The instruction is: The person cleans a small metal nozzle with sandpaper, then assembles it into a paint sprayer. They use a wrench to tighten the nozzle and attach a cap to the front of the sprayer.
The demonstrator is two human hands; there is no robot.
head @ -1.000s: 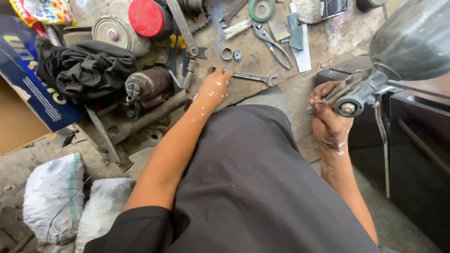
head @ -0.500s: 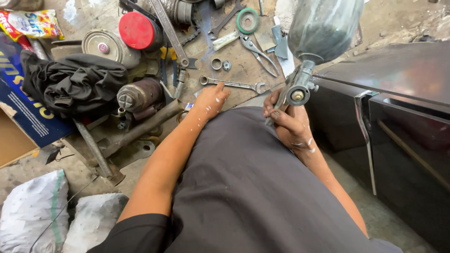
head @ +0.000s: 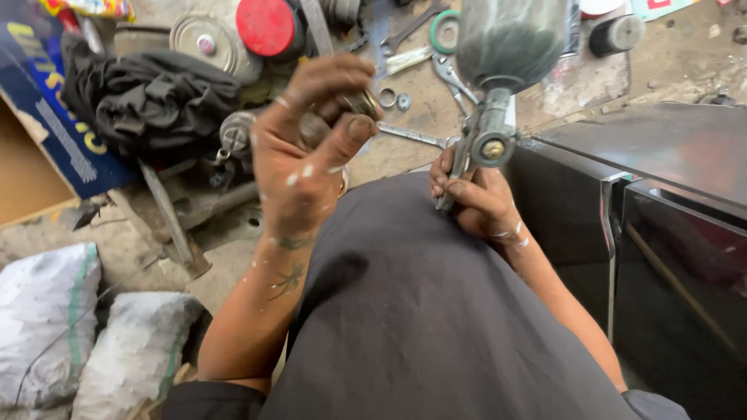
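- Paint-flecked, the left hand (head: 307,155) is raised above the lap, its fingers (head: 354,128) pinched together on a small metal ring (head: 362,103).
- Right hand (head: 476,198) grips the spray gun (head: 489,136) by its handle, fingers wrapped tight, cup (head: 510,39) uppermost.
- Wrenches (head: 412,136) and washers (head: 393,99) lie on the floor beyond.

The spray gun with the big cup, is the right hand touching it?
Touching. The head view shows the right hand wrapped around the handle of the spray gun, fingers curled on it below the cup.
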